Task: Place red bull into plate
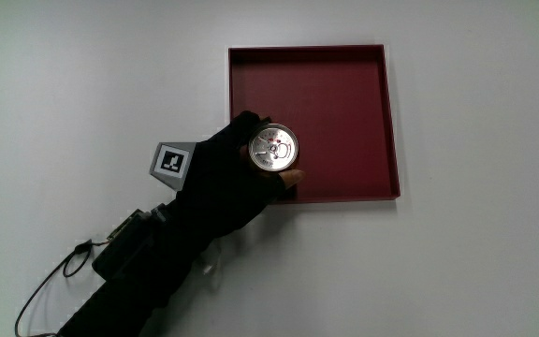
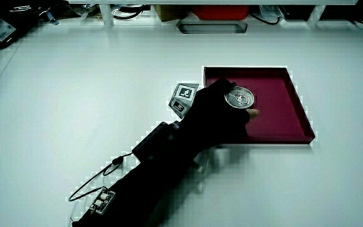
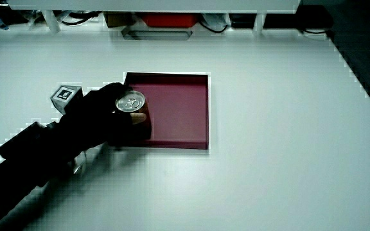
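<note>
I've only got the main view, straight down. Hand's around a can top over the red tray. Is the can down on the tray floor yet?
Observer: Can't tell in a side view either; the hand wraps the can and hides its base.
Operator: Can upright?
Observer: Yes, in a side view its top faces up, level.
Operator: Anything else on the table?
Observer: In both side views, nothing but the tray; clutter sits only under the partition.
</note>
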A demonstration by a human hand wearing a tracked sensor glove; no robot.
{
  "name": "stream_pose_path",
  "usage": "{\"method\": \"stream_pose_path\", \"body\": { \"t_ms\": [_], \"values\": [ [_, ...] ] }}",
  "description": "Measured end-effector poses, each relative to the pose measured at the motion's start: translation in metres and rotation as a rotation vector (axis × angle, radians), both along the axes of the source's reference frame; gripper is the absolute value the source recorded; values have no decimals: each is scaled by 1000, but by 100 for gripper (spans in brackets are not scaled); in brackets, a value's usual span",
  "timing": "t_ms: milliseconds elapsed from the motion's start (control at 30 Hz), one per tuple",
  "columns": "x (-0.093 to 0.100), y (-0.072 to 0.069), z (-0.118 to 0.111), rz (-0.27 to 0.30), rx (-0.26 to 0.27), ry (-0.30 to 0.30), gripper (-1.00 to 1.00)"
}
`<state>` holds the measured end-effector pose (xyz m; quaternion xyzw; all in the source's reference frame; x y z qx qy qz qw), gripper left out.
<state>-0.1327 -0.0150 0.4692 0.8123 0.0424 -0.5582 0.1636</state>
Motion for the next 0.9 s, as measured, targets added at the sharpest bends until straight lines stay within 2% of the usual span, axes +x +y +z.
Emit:
{"method": "stream_pose_path", "body": {
  "t_ms": [33,67,200,267,300,333,367,400,433,467,533,600,833,867,900],
  "values": [
    [0,0,0,1,2,3,0],
    [-1,0,1,1,-1,-26,0],
    [0,1,2,-2,-19,-8,0],
    [0,1,3,0,-1,8,-11],
    [0,1,1,-2,-22,-15,-16],
    [0,1,2,4,-6,7,-21],
    [0,1,2,-2,-27,6,-26],
    [0,0,3,5,-17,16,-32],
    [0,0,2,10,-37,-1,-37],
    [0,-1,2,19,-29,15,-42],
    [-1,0,-1,25,-60,40,-53],
    [-4,-1,-6,38,-102,135,-63],
    [-25,-12,-40,142,-98,191,-100],
    [-28,-14,-45,156,-98,199,-100],
    [-32,-15,-51,168,-121,197,-100]
  ]
}}
